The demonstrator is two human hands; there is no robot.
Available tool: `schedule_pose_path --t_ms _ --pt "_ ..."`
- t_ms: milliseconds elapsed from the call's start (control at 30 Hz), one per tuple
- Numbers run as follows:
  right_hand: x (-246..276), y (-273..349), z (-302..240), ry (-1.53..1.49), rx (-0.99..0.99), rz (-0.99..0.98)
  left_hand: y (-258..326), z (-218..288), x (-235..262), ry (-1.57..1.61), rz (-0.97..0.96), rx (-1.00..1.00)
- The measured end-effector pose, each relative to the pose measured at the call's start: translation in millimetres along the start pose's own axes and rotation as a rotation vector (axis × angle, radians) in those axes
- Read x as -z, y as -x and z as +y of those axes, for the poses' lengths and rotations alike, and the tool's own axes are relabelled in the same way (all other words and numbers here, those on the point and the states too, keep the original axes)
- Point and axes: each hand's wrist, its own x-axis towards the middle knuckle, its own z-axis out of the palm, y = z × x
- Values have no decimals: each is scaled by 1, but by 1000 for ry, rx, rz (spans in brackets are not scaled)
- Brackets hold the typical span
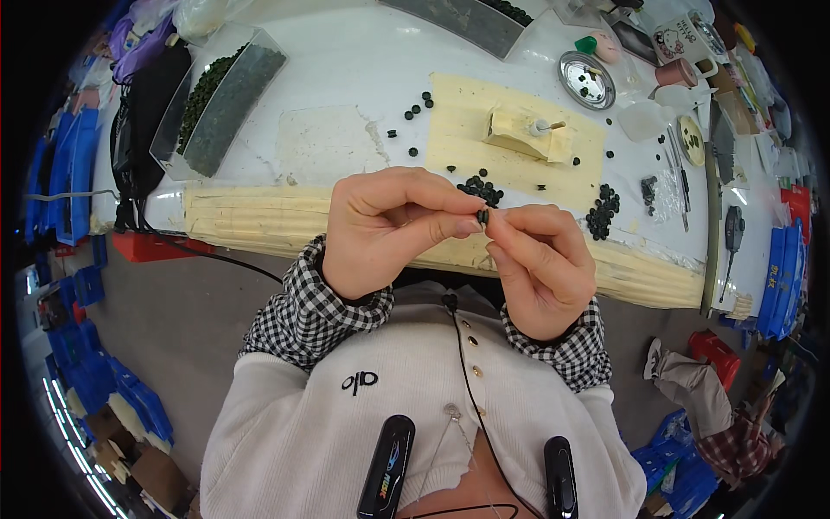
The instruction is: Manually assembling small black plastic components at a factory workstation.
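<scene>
My left hand [385,225] and my right hand [546,270] meet over the table's near edge. Between their fingertips sits a small black rubber grommet [482,216], pinched from both sides. Just beyond the fingers lies a pile of similar black grommets [481,188], partly hidden by my left hand. A second heap of grommets [603,212] rests to the right of my right hand. Farther back, a tape-wrapped block [519,136] with a short peg [553,127] stands on a yellow sheet [454,112]. Several loose grommets [412,114] are scattered left of the sheet.
A clear bin [246,108] of dark small parts stands at the left, with another clear bin [467,24] at the back. A round metal dish [586,80], a mug [687,43] and thin tools [679,182] crowd the right. Yellow padding [259,216] covers the front edge.
</scene>
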Motion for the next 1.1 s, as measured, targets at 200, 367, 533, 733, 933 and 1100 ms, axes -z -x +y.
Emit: schedule_pose_path --t_ms 200,367,533,733,933,1100 --pt "-1 0 0 -16 -12 3 0 -1 0 -14 3 -11" --pt "-1 1 0 -8 -22 5 0 0 0 -27 4 -4" --pt "0 0 0 5 -22 1 0 -1 1 -15 10 3" --pt "-1 0 1 9 -15 19 0 0 2 -53 -10 6" --pt "-1 0 1 1 -17 18 1 -2 2 -74 4 -11" --pt "-1 0 1 -2 -24 23 0 -2 0 -98 7 -37"
